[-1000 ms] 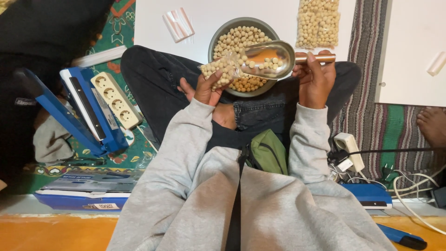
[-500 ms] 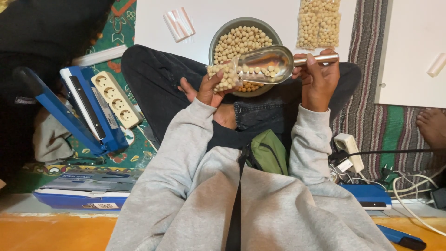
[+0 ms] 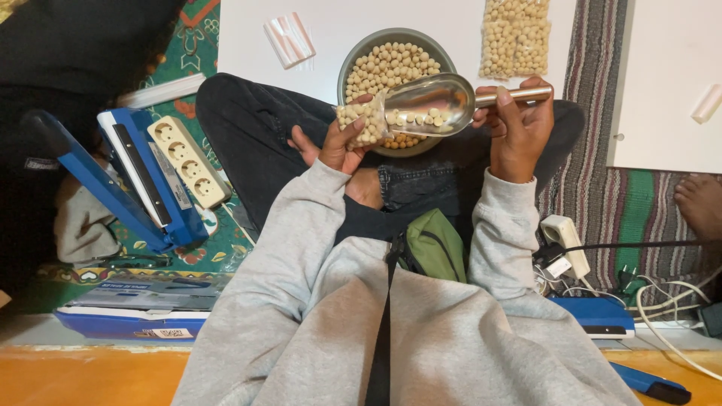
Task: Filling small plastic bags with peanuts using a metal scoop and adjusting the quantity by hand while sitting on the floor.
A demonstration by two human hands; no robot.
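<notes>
So this looks like the filling step: the right hand [image 3: 519, 128] is wrapped tight around the handle of a shiny metal scoop [image 3: 429, 104], tipped so its mouth meets the open top of a small clear bag [image 3: 361, 124] that the left hand [image 3: 335, 143] pinches from below, fingers closed on the plastic. The bag sits right over the edge of the grey metal bowl [image 3: 353, 64] (which rests on the person's lap and against the white board [image 3: 338, 22] beyond the legs), so anything that spills should land back in it. The scoop has only a few chickpeas left near its lip, while the bag looks mostly full, though I can't really tell how much room is left since the thumb covers part of it. The bowl itself is well loaded with the same pale round chickpeas. My guess is the next move calls for a steady tilt and keeping the bag mouth held open, because a floppy bag folds shut easily. On the board, up right, lies an already filled clear packet [image 3: 515, 34] of chickpeas, and a stack of empty bags [image 3: 289, 37] sits to the left. A blue heat sealer [image 3: 143, 188] stands open on the carpet beside a white power strip [image 3: 188, 162].
</notes>
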